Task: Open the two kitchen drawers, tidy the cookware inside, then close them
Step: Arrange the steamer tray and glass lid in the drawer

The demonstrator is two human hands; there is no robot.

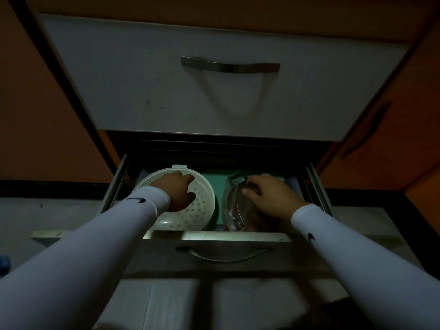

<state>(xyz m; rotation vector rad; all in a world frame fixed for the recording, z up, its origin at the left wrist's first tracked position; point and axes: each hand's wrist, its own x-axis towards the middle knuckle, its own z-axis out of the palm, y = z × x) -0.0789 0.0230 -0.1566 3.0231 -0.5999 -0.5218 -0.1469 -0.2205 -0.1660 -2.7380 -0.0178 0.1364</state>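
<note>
The lower drawer (214, 235) stands pulled out, with a teal liner (215, 181) on its floor. On the left inside it lies a white perforated strainer bowl (197, 210). My left hand (177, 190) reaches into that bowl and grips its far rim. On the right lies a clear plastic-wrapped item (234, 208) with a round metal rim. My right hand (266, 195) rests on top of it, fingers curled around it. The upper drawer (166, 75) above is shut, its metal handle (229, 66) in plain view.
Orange cabinet doors (40, 110) flank the drawers on both sides. The open drawer's front panel with its handle (226, 254) juts toward me. A pale floor (171, 303) lies below. The scene is dim.
</note>
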